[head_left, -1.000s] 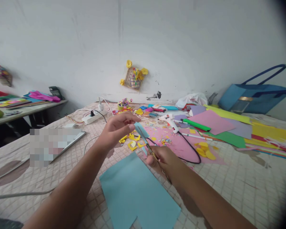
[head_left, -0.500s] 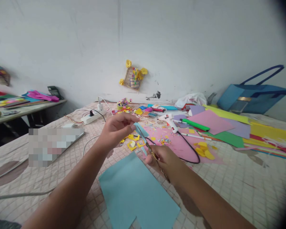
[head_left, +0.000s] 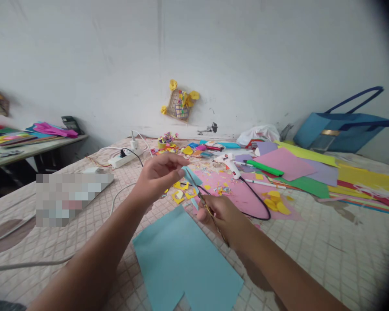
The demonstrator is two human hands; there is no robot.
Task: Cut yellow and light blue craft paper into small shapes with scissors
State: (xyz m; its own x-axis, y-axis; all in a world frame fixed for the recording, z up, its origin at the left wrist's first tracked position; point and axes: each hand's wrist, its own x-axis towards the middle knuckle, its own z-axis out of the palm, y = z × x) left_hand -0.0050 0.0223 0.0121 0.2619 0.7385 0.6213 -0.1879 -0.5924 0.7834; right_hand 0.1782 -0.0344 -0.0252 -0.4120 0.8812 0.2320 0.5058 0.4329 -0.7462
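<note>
My left hand [head_left: 162, 175] pinches a small piece of light blue paper [head_left: 193, 177] between thumb and fingers, above the table. My right hand [head_left: 222, 218] is closed around a pair of scissors [head_left: 203, 203] with gold-coloured handles. Their blades point up and left and lie along the blue piece; whether they are parted is too fine to tell. Below both hands a larger light blue sheet [head_left: 184, 255] lies flat, with a notch cut from its near edge. A narrow blue strip shows just left of the right hand's fingers.
A white glue gun [head_left: 229, 165] with a black cord rests on a pink sheet [head_left: 246, 196] among paper scraps. Yellow pieces [head_left: 277, 204] lie to its right, near stacked coloured sheets [head_left: 291, 164]. At left are a power strip [head_left: 119, 160] and cables. A blue bag [head_left: 340, 131] stands at back right.
The view has shifted very slightly. Both hands stay nearly in place, still holding the blue paper piece and the scissors.
</note>
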